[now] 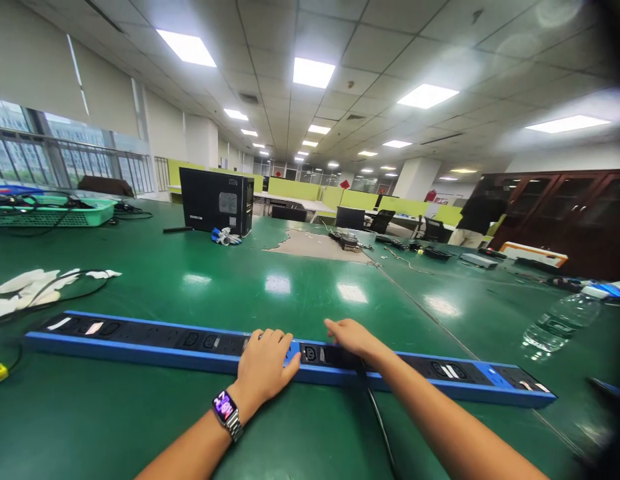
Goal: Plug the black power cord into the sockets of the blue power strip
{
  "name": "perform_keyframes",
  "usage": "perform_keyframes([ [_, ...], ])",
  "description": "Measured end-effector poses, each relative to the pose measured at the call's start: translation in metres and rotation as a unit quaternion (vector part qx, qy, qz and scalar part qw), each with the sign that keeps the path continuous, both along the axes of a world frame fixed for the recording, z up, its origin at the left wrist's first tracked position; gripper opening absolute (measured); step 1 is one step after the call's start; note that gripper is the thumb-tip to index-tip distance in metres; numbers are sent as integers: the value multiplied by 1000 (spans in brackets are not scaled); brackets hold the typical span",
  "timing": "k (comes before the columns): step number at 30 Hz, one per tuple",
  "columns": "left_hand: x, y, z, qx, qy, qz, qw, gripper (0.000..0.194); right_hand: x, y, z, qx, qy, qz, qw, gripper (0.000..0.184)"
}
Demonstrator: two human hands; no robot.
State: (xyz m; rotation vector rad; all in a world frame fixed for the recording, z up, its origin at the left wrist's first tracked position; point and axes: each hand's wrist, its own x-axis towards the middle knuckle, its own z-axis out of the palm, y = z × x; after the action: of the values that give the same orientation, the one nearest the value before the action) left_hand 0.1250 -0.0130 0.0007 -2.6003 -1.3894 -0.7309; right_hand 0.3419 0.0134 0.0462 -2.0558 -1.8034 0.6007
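Note:
A long blue-and-black power strip point(155, 337) lies flat across the green table, its sockets facing up. My left hand point(265, 360), with a watch on the wrist, grips the strip near its middle, fingers over the far edge and thumb on the near side. Right of it, my right hand point(353, 339) is closed over the strip, at the end of a black cable point(380, 420). The cable's plug is mostly hidden under that hand; how far it sits in a socket cannot be seen. From there the cable runs down toward the near table edge.
White gloves point(27, 290) and a cable lie at left, a green basket point(85, 212) behind them. A black computer case point(215, 200) stands at the back beside a blue-and-white glove point(226, 236). A water bottle point(560, 321) lies right. A person point(477, 220) stands far right.

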Motion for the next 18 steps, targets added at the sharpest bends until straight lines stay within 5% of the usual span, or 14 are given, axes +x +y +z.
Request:
perform_keyframes([
  [5, 0, -1, 1, 6, 1, 4, 1000, 32, -21, 4, -16, -23, -85, -32, 996, 50],
  [18, 2, -3, 1, 3, 20, 16, 1000, 34, -32, -4, -7, -62, -133, -45, 988, 60],
])
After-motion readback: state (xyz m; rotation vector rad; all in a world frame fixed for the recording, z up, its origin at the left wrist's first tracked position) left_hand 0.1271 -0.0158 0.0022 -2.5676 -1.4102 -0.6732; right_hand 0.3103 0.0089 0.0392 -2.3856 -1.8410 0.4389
